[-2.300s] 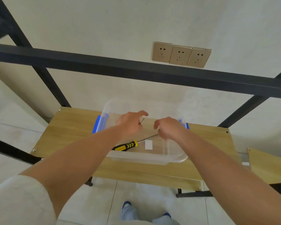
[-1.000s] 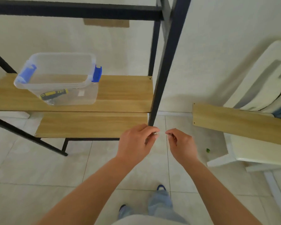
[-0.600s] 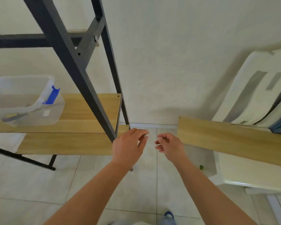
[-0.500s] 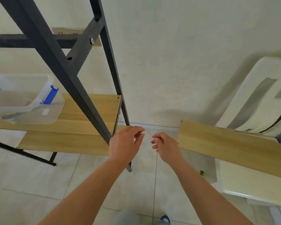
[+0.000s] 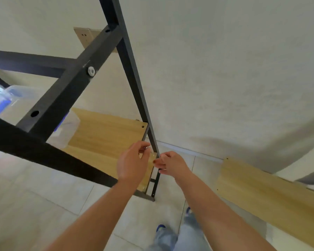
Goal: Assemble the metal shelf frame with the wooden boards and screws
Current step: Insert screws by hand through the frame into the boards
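The left hand (image 5: 132, 164) has its fingers curled with thumb and fingertips close together, perhaps pinching something tiny; whether it grasps anything cannot be told. The right hand (image 5: 171, 164) is likewise curled, its grip unclear. Both hover just beside the black upright of the metal frame (image 5: 134, 75). Behind them a wooden board (image 5: 107, 133) lies in the frame, carrying a clear plastic box (image 5: 65, 129). Another board (image 5: 272, 194) leans at the right.
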